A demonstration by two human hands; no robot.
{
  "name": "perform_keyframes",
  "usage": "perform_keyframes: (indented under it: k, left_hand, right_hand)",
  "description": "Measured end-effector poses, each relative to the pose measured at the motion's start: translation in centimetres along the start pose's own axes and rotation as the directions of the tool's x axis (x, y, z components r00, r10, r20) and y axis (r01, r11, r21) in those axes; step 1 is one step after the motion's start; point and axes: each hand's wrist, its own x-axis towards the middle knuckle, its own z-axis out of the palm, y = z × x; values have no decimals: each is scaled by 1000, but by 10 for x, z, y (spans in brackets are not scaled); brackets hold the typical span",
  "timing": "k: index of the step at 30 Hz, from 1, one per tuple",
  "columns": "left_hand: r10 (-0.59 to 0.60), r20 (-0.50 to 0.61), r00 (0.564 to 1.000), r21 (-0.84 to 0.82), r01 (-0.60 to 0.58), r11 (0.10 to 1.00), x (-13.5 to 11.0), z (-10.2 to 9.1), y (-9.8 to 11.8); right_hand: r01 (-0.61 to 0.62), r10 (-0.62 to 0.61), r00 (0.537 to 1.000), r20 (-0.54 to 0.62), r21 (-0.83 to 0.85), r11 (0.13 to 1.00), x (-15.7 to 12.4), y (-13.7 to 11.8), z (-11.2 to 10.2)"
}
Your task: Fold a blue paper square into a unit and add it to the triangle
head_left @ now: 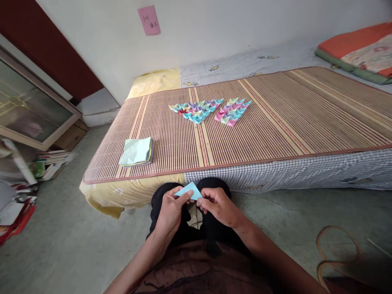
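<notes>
A light blue sheet of paper point(192, 188), folded into a triangle, is held above my knees. My left hand point(173, 204) grips its left side, thumb pressed on the face of the paper. At the right corner, my right hand point(217, 204) pinches the paper between thumb and fingers. On the bamboo mat point(171, 151) beyond lie two groups of small folded paper pieces in several colours, a larger group point(197, 109) and a smaller group point(233, 111). A stack of square paper point(136, 152) with a pale green top sheet rests on the mat's left part.
The mat covers a bed with a checked sheet point(275, 171) and a yellow cloth point(137, 192) at its left end. Folded bedding point(361, 51) lies at the far right. A glass-fronted cabinet point(33, 102) stands at left. A pink note point(149, 20) hangs on the wall.
</notes>
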Motion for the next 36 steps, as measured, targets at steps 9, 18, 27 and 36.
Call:
perform_keyframes:
  k: [9, 18, 27, 36]
  left_hand:
    - [88, -58, 994, 33, -86, 996, 5, -9, 2]
    - [68, 15, 998, 138, -70, 988, -5, 5, -9]
    - [50, 106, 993, 339, -84, 937, -12, 3, -7]
    - [129, 141, 982, 358, -172, 918, -13, 6, -4]
  right_hand:
    - [-5, 5, 1000, 15, 5, 1000, -3, -3, -22]
    - [148, -175, 961, -217, -133, 980, 7, -11, 2]
    - [168, -236, 946, -224, -286, 943, 3, -4, 2]
    - [196, -262, 941, -216, -284, 938, 2, -1, -3]
